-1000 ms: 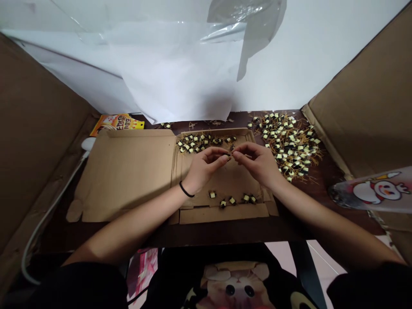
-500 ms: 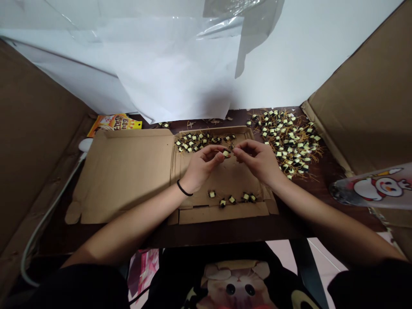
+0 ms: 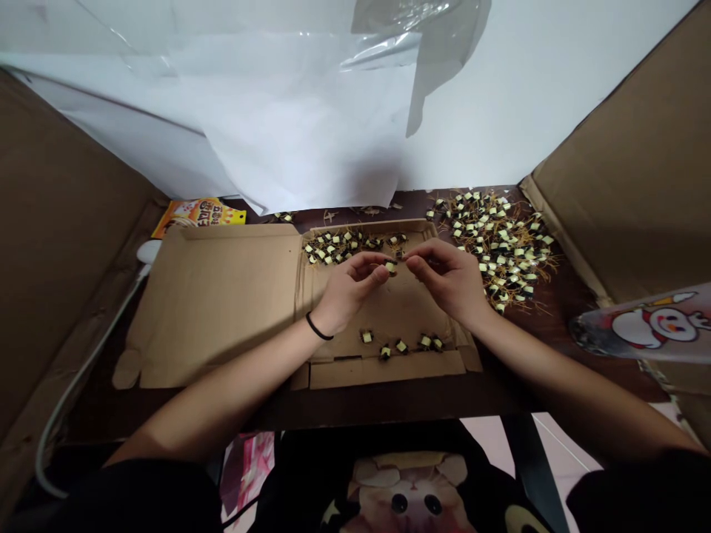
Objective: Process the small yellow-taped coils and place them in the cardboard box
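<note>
Between the thumb and fingers of my left hand is a small black coil component with a pale yellow top. My right hand is just to its right, thumb and forefinger pinched together; a thin wire may be between them, too fine to make out. Both hands are over the open flat cardboard box. Inside it, a cluster of the same components lies along the back, and several more components sit near the front edge.
A large pile of these components with coppery wires covers the table at the right. A cup with a snowman print lies beyond it. At the left are a yellow packet and a white cable. Cardboard walls flank both sides.
The component in my left hand has turned slightly, and my right fingertips have shifted a little to the right. Everything else stays in place.
</note>
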### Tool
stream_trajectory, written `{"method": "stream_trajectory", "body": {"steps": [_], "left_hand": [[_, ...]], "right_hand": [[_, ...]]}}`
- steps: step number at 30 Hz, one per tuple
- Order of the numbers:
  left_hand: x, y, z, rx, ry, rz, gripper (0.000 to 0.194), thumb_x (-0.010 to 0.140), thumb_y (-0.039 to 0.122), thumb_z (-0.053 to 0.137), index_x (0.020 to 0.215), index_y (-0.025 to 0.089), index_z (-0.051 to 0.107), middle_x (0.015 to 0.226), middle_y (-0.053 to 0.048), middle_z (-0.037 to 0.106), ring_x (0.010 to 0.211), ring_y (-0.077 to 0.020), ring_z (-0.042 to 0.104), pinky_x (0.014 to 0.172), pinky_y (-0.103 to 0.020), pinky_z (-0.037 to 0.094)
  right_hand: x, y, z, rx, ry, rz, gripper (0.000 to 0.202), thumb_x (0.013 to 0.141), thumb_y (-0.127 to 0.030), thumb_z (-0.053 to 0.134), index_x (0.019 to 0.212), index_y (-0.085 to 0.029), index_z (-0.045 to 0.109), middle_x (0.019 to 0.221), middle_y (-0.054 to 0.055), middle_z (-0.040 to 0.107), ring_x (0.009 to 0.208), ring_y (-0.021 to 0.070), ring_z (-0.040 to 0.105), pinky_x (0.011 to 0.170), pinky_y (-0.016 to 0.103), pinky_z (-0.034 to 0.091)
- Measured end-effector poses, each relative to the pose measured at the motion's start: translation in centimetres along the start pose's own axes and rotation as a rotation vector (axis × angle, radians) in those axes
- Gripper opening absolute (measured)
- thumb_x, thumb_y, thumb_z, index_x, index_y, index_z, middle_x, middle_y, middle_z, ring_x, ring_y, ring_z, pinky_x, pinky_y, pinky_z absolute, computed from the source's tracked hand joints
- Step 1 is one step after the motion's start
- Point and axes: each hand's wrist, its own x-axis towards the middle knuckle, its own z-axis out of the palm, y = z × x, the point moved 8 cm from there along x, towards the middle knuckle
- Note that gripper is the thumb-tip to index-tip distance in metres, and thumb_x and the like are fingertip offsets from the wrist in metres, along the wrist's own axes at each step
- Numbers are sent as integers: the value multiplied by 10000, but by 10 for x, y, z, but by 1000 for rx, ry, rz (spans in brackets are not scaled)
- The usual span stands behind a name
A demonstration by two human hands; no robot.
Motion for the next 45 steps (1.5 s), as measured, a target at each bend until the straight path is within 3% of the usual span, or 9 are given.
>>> {"method": "stream_trajectory", "body": {"steps": [4, 12, 20, 29, 35, 42, 45], "left_hand": [[0, 1, -1, 23, 9, 3, 405, 615, 434, 820, 880, 160, 680, 829, -26, 664, 723, -98, 570, 720, -248, 441], [0, -1, -1, 30, 1, -11, 391, 628, 430, 809, 884, 161, 684, 822, -28, 681, 747, -117, 613, 763, -280, 466], [-1, -1, 1, 78, -14, -3, 358, 651, 412, 795, 878, 159, 682, 832, -32, 696, 765, -128, 637, 787, -301, 476], [-3, 2, 1, 114, 8, 13, 353, 660, 397, 788, 876, 148, 662, 832, -39, 698, 763, -129, 637, 765, -284, 486], [-3, 0, 1, 111, 27, 15, 325, 671, 391, 777, 853, 145, 668, 801, -43, 706, 753, -140, 653, 758, -295, 503], [-1, 1, -4, 142, 57, 43, 291, 695, 376, 758, 866, 155, 677, 812, -34, 703, 732, -121, 635, 738, -276, 494], [-1, 3, -3, 173, 42, 58, 282, 702, 375, 753, 861, 154, 678, 821, -39, 707, 746, -129, 642, 742, -281, 495]], "right_hand": [[1, -1, 4, 3, -46, -63, 159, 816, -361, 658, 835, -214, 714, 805, 24, 679, 712, 132, 594, 609, 254, 428], [3, 6, 9, -4, -119, -35, 157, 841, -297, 617, 936, -256, 735, 890, 35, 674, 812, 160, 610, 660, 284, 456], [4, 4, 13, -10, -195, -51, 125, 845, -316, 602, 855, -231, 694, 891, 44, 632, 816, 160, 582, 604, 255, 452], [4, 8, 14, 1, -181, -21, 145, 816, -333, 627, 752, -205, 646, 875, 45, 554, 809, 161, 530, 580, 250, 429], [4, 6, 14, -56, -169, -77, 126, 782, -295, 641, 697, -202, 637, 882, 42, 502, 796, 154, 502, 601, 266, 410], [4, 5, 17, -47, -240, -29, 126, 752, -323, 664, 741, -200, 638, 887, 37, 565, 736, 139, 516, 577, 257, 390], [4, 5, 15, -33, -210, -14, 148, 773, -333, 651, 716, -198, 629, 856, 34, 586, 708, 133, 513, 579, 260, 387]]}}
